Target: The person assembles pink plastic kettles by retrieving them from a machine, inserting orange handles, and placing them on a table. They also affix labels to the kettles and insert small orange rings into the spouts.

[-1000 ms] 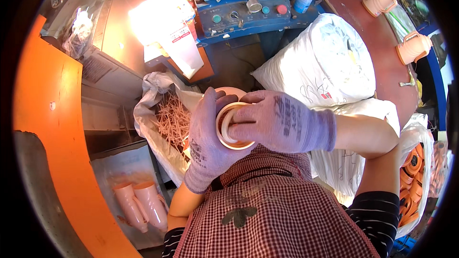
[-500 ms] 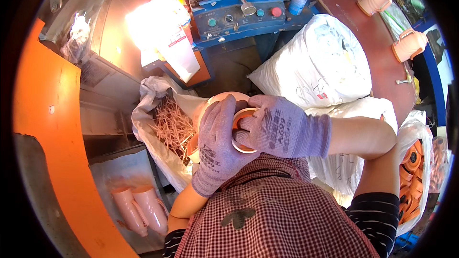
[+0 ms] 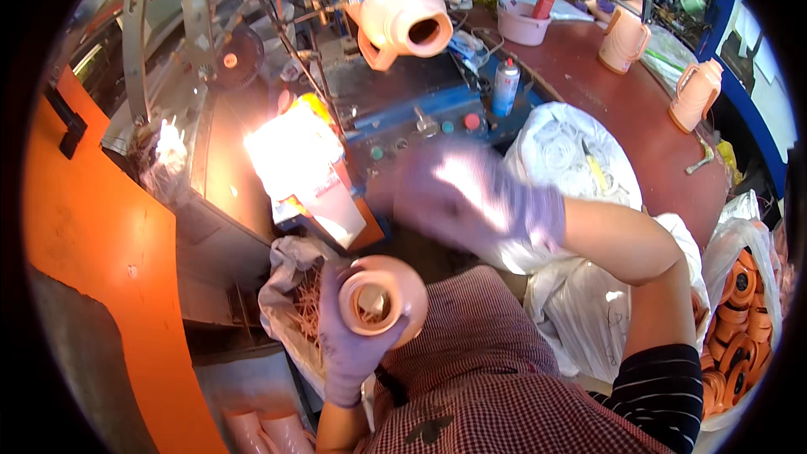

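My left hand (image 3: 351, 351) curls around a pink vessel (image 3: 403, 294) at six o'clock; my right hand (image 3: 466, 195), at one o'clock from it, is too blurred to tell its spread or hold.

Passage: one gap between the right hand (image 3: 462, 193) and the pink vessel (image 3: 410, 298) in the left hand (image 3: 349, 349); one stretch of red-brown table (image 3: 672, 175) between the open white sack (image 3: 527, 141) and two pitchers (image 3: 693, 97). Obstructions: pink jug (image 3: 391, 10) beyond the blue control panel (image 3: 391, 136), spray can (image 3: 505, 89) at the panel's right end, white sack behind the right forearm (image 3: 618, 233). First gap's depth uncertain, the right hand blurred.
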Demonstrator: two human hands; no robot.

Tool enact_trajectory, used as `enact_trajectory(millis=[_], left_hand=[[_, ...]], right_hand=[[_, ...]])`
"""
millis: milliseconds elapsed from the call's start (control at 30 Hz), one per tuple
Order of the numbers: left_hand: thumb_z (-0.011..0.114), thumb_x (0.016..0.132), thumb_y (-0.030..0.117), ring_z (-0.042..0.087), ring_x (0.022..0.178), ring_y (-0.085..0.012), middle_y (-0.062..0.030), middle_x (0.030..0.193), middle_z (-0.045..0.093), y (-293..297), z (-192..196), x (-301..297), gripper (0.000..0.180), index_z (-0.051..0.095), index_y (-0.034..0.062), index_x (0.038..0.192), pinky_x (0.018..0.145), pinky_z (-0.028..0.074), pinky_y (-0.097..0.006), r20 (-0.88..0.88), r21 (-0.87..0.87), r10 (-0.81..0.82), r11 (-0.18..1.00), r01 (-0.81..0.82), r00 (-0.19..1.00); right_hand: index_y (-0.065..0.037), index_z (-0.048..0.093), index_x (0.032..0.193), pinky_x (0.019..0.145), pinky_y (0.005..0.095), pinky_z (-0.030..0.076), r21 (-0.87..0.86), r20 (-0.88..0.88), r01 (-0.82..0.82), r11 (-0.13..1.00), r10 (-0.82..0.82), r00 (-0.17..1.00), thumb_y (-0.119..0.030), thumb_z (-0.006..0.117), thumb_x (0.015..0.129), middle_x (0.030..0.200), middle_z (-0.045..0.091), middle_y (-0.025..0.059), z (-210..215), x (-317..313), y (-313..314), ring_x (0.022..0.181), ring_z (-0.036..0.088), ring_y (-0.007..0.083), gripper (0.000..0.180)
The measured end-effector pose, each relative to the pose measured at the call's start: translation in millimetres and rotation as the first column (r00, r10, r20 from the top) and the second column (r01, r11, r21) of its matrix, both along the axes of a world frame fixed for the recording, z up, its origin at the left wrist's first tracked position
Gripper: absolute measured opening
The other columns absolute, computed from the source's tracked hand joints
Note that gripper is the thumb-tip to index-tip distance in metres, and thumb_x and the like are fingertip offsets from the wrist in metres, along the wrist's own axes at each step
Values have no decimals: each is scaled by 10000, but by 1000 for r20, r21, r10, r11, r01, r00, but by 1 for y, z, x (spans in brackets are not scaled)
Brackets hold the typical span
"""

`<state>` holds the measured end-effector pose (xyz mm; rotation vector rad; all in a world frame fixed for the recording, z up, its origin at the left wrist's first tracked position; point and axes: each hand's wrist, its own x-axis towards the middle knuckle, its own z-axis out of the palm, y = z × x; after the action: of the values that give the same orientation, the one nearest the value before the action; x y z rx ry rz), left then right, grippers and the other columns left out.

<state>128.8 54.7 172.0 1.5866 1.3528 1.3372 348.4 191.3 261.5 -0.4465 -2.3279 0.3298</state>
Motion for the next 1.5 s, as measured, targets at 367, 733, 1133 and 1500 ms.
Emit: enact_trajectory(millis=[367, 733, 1133, 1500], left_hand=[[845, 538, 149, 604, 1111, -286, -163, 1232, 605, -8, 48, -46, 1047, 345, -64, 1433, 979, 480, -398, -264, 230, 189, 965, -129, 946], [725, 653, 204, 570, 1157, -292, -181, 1273, 574, 33, 147, -8, 942, 335, -34, 1478, 1000, 448, -407, 161, 695, 458, 576, -430, 874], [896, 640, 147, 415, 1316, -421, -213, 1410, 397, 164, 62, 178, 855, 415, 15, 1334, 1114, 346, -502, 75, 849, 447, 440, -292, 891], [753, 715, 99, 452, 1258, -460, -228, 1349, 464, 325, 87, 123, 564, 567, 151, 1245, 1062, 413, -500, -403, 826, 515, 561, 58, 757]], right_hand=[[-147, 638, 1139, 995, 465, 366, 815, 18, 457, 356, -804, 594, -218, 598, 845, 1397, 492, 141, 18, 26, 155, 1289, 440, 319, 305], [-119, 660, 1091, 875, 452, 461, 564, 297, 129, 815, -346, 890, -242, 641, 744, 1284, 569, 124, 59, 124, -109, 1107, 554, 289, 368], [-126, 648, 1076, 774, 418, 479, 78, 186, 469, 880, -475, 860, -214, 718, 680, 1070, 615, 93, -40, 152, -122, 898, 588, 286, 411], [-168, 654, 1090, 791, 404, 483, 72, 17, 548, 833, -551, 835, -213, 721, 722, 1083, 615, 65, -46, 156, -157, 955, 610, 268, 377]])
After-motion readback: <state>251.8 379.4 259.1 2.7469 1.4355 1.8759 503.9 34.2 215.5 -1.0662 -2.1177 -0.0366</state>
